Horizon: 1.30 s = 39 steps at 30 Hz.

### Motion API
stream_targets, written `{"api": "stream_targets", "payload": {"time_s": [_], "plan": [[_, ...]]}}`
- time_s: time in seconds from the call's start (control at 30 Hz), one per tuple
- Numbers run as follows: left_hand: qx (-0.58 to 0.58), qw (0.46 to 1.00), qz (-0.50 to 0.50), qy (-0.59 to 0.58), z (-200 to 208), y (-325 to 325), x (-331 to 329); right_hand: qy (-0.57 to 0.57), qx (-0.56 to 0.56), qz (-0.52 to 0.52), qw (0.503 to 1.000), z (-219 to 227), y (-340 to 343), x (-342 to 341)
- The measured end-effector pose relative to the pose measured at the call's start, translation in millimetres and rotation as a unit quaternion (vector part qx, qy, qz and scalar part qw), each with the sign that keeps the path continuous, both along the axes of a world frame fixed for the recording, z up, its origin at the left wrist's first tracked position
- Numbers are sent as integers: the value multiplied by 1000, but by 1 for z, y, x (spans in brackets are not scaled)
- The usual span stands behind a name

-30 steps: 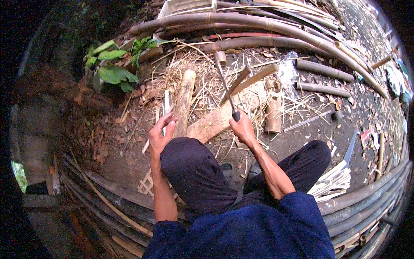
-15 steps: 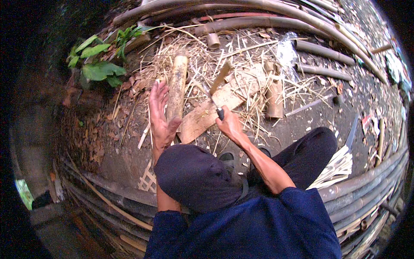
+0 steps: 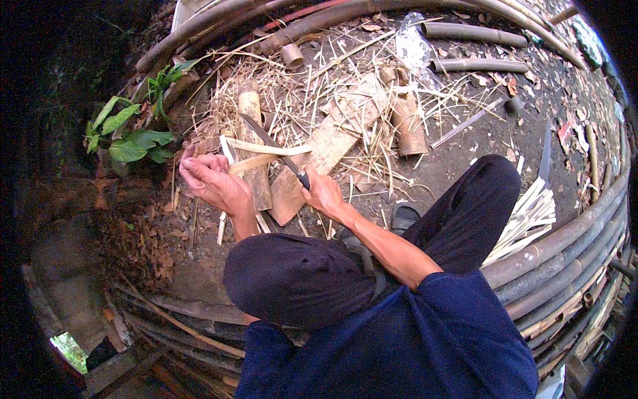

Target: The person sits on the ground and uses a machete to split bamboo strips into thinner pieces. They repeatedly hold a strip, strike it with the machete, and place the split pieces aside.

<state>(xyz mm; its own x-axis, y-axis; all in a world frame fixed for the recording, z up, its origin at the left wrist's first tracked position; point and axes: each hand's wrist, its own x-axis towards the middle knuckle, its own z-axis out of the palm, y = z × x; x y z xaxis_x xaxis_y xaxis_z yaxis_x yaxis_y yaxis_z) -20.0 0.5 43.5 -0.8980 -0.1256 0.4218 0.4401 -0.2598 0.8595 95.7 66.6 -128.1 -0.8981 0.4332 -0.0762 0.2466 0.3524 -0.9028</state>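
- The left hand (image 3: pixel 216 183), left of centre beyond the knee (image 3: pixel 292 276), has its fingers curled in and appears to pinch the left end of a forked bamboo strip (image 3: pixel 252 163); the exact contact is partly hidden behind the fingers.
- The right hand (image 3: pixel 327 201) is wrapped firmly around the dark handle of a long-bladed knife (image 3: pixel 267 138), whose tip points far and to the left.
- The strip is raised in front of a pale bamboo log (image 3: pixel 250 104). Its two branches spread leftward and come together at the right, where the blade crosses them; whether the steel sits inside the fork cannot be told.
- The step in hand looks like splitting the strip lengthwise, with the cut seemingly well along and a short joined stretch at the right end.
- The next move would call for a steady pinch on the left, an even push of the blade along the grain, and the left fingers kept off the edge.
- A wooden board (image 3: pixel 325 149) lies just right of the log, with shavings (image 3: pixel 229 100) strewn around the far end; a bundle of pale strips (image 3: pixel 525 219) rests to the near right.
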Motion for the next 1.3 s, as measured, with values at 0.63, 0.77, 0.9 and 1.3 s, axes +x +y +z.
{"api": "stream_targets", "payload": {"time_s": [0.63,0.77,0.9,1.3], "plan": [[-75,991,40,107,-7,42,-2,4,-101,-11,995,42,29,0],[-68,992,57,87,-10,38,5,93,-42,-2,995,82,9,5],[-61,990,15,126,-16,31,15,38,-20,-19,999,48,14,6],[-83,986,-27,144,-7,45,0,17,-79,-24,996,5,25,0]]}}
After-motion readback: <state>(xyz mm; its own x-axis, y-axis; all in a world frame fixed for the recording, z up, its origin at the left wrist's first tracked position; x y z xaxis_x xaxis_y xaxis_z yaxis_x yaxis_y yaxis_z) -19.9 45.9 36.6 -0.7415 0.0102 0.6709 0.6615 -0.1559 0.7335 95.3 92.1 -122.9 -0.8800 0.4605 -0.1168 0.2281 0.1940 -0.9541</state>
